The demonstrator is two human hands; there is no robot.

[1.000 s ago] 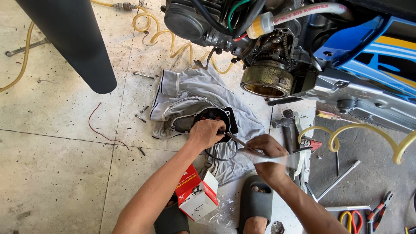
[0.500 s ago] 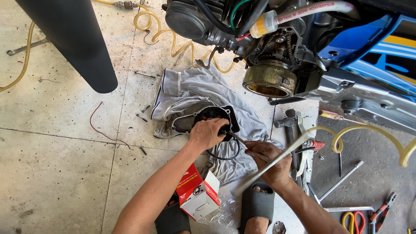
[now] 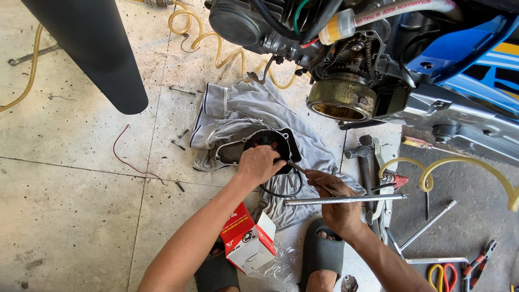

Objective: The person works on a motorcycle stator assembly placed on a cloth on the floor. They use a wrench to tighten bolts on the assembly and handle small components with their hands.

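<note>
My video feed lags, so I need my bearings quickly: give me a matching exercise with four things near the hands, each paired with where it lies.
Things:
1. black round engine cover
2. long silver metal rod
3. red and white cardboard box
4. yellow coiled hose

Places:
A. gripped in the right hand
B. floor beside the left forearm
C. under the left hand, on the grey cloth
D. floor to the right, below the blue motorcycle

Pairs: 1-C, 2-A, 3-B, 4-D
</note>
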